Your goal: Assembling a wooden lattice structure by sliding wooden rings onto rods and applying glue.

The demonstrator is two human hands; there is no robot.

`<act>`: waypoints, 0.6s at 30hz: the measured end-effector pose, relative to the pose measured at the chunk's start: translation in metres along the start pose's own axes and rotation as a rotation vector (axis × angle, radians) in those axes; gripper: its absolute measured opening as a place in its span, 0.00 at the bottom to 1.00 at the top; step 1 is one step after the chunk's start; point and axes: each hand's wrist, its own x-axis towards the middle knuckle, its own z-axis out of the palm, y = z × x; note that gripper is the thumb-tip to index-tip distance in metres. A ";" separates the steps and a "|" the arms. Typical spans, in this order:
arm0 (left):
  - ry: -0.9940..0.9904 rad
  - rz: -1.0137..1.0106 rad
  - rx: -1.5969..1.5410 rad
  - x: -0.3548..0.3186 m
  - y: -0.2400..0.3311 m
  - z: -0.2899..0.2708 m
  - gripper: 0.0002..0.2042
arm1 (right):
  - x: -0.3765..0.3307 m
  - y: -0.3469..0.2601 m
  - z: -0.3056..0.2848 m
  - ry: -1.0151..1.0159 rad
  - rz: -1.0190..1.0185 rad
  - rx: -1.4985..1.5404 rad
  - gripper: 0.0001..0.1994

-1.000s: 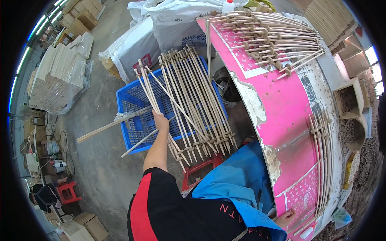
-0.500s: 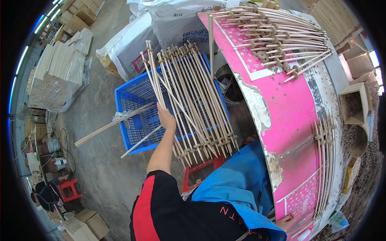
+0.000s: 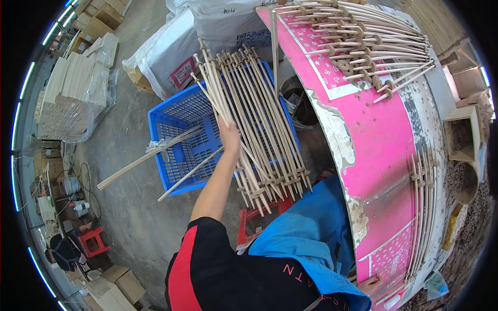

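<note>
My left hand [image 3: 229, 139] is closed around the leftmost few wooden rods. They lie with many similar thin rods [image 3: 259, 119] in a slanting bundle across a blue plastic crate [image 3: 176, 182]. The rods have knobbed far ends and small round wooden discs [image 3: 282, 182] near their pointed near ends. My right hand [image 3: 369, 285] rests at the near edge of the pink-covered table [image 3: 371, 140]; its fingers are partly hidden. Close to it on the table lies a group of disc-fitted rods [image 3: 423, 207].
More rods with discs [image 3: 358, 46] are piled at the table's far end. Loose wooden sticks [image 3: 140, 161] stick out over the crate's left side. A red stool [image 3: 259, 217] stands below the bundle, a dark bucket [image 3: 301, 106] beside the crate, and white sacks [image 3: 171, 57] behind it.
My left hand has moved right, bringing the leftmost rods in against the rest of the bundle. The right hand has stayed at the table edge.
</note>
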 end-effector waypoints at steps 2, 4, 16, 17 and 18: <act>-0.026 -0.013 -0.143 -0.008 0.004 0.027 0.28 | 0.000 0.001 0.000 0.016 -0.005 -0.023 0.11; -0.008 -0.039 -0.127 -0.015 0.003 0.050 0.29 | -0.001 0.000 0.000 0.024 0.008 -0.053 0.11; 0.096 0.130 0.451 -0.030 -0.027 0.104 0.32 | 0.001 0.003 0.002 0.024 0.035 -0.062 0.11; 0.126 0.187 0.532 -0.030 -0.028 0.105 0.34 | 0.001 0.002 0.002 0.017 0.044 -0.050 0.11; 0.148 0.227 0.531 -0.030 -0.028 0.107 0.34 | 0.000 -0.001 0.001 0.022 0.045 -0.075 0.11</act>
